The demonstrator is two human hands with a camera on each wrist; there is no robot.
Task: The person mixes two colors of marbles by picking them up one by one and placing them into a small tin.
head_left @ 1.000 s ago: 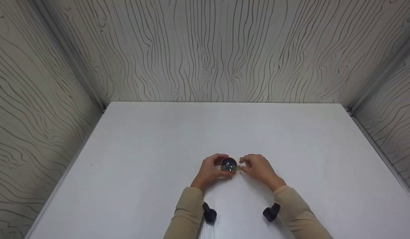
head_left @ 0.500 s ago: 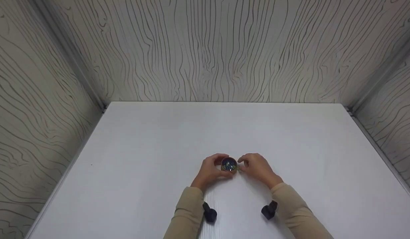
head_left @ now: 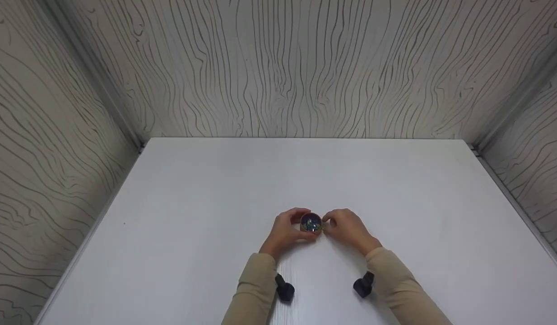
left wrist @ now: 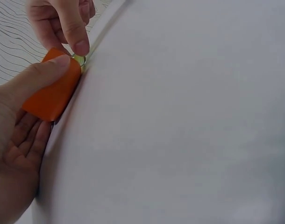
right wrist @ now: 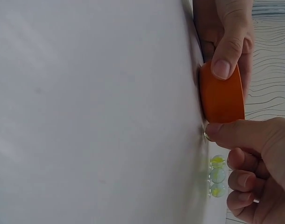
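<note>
A small orange cup (head_left: 311,223) with a dark inside stands on the white table, and shiny greenish things show in it. My left hand (head_left: 285,230) grips the cup from the left, thumb on the near side and fingers round the far side. On the cup's right, my right hand (head_left: 348,228) pinches a clear yellow-green marble (left wrist: 79,59) close against the cup wall, fingers bent. In the right wrist view, three glass marbles (right wrist: 217,175) with yellow-green swirls sit in a row by its curled fingers. The head view does not show that row.
The white table (head_left: 206,194) spreads out on all sides of the hands. Wood-pattern walls (head_left: 301,67) rise behind it and at both sides. Black wrist cameras (head_left: 285,291) jut inward from both sleeves.
My right hand has shifted slightly left, bringing its thumb and index finger closer to the cup, and the marble beside the cup is now mostly covered. My left hand and the cup stay put.
</note>
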